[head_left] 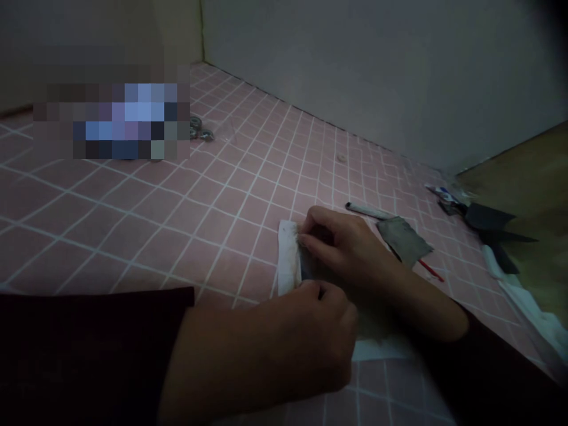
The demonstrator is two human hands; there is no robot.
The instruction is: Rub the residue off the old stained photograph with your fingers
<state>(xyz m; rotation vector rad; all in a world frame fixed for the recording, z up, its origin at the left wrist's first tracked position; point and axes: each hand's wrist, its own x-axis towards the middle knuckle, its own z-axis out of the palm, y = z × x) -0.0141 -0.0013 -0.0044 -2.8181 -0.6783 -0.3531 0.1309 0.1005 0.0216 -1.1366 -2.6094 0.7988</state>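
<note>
Head view: your right hand pinches narrowly at the left edge of a white-bordered sheet, on pink checked cloth; your left hand curls nearer, its grip hidden, can't tell. Pen and grey scrap lie right.

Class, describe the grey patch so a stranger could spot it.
On the pink, white-lined surface, find the right hand. Just to its right lies the grey patch, near a pale pen-like stick and a red strip. It is broad and roughly four-sided; they are narrow.
</note>
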